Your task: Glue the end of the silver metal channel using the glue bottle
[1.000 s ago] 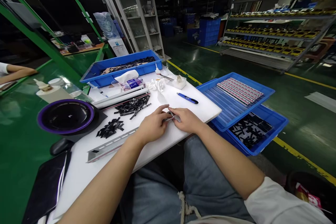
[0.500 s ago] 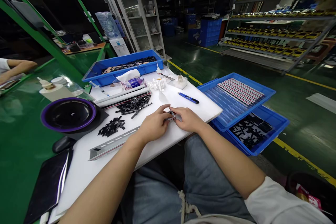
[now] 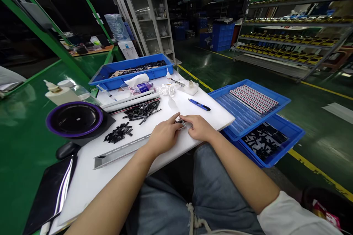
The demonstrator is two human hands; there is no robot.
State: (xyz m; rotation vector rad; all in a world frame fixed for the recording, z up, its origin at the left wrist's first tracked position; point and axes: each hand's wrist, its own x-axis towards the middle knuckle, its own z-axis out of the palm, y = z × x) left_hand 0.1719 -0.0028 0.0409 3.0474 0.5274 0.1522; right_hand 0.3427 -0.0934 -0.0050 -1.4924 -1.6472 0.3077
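Observation:
My left hand [image 3: 163,136] and my right hand [image 3: 199,127] meet over the near edge of the white board [image 3: 193,108]. Together they pinch the end of a long grey metal rail [image 3: 121,151] that lies along the board toward the lower left. A small dark part [image 3: 182,123] shows between the fingertips of both hands. Two heaps of small black parts lie left of my hands, the larger heap [image 3: 142,110] farther back and the smaller heap [image 3: 118,133] nearer. A blue pen [image 3: 199,104] rests just beyond my right hand.
A purple-rimmed black dish [image 3: 74,119] sits at the left, with a glue bottle [image 3: 56,93] behind it. A blue tray of black parts [image 3: 132,70] stands at the back. Two stacked blue trays [image 3: 249,104] sit to the right. A tissue pack [image 3: 138,83] and shelving racks [image 3: 292,29] lie farther off.
My hands have stayed together on the rail end, with the fingers shifting slightly. The view has tilted down a little. The other person's arm at the far left is out of view now.

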